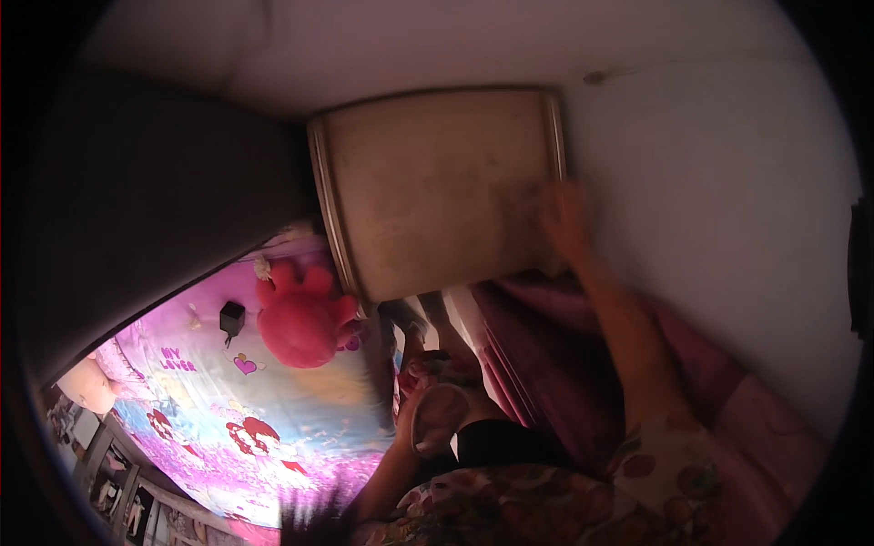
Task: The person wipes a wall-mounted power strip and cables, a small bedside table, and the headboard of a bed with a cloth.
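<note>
My right hand (pixel 568 217) reaches up to the right edge of a large beige, smudged box-like panel (pixel 437 191) with light strips down both sides. Its fingers look stretched out against that edge, a little blurred. Low in the middle, my left hand (pixel 411 396) is closed at the side of a round, pale-rimmed thing (pixel 441 419), whose kind I cannot make out. Part of that hand is hidden behind it. My legs and feet (pixel 414 328) show below the panel.
On the left lies a bed with a colourful printed sheet (pixel 319 419). A red plush cushion (pixel 305 323) and a small black cube (pixel 232 318) lie on it. A dark surface (pixel 173 200) stands upper left; a pale wall (pixel 710 209) and maroon cloth (pixel 546 346) are at right.
</note>
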